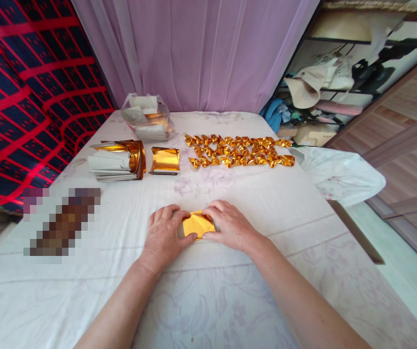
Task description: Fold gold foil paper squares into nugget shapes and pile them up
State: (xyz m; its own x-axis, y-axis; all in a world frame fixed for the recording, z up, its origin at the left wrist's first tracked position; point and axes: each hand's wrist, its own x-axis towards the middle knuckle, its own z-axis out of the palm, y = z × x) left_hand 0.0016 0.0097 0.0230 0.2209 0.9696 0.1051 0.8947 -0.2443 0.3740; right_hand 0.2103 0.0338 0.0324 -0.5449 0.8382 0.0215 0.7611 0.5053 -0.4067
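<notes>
A sheet of gold foil paper point(199, 225) lies on the table between my hands, with grey backing showing at its left and right ends. My left hand point(163, 235) grips its left end, thumb at the near edge and fingers curled by the far edge. At the right end, my right hand point(231, 226) pinches the paper with thumb and fingers. Beyond them, several folded gold foil pieces point(243, 151) lie in rows. A small stack of gold foil sheets point(165, 160) sits left of the rows, beside a larger curled stack point(116, 161) with pale backs.
A clear plastic bag point(146, 116) with more sheets stands at the table's back left. A blurred patch point(65, 223) covers something on the left. White tablecloth point(208, 300) covers the table. At right are a white bag point(343, 174) and a shelf holding caps and shoes point(343, 72).
</notes>
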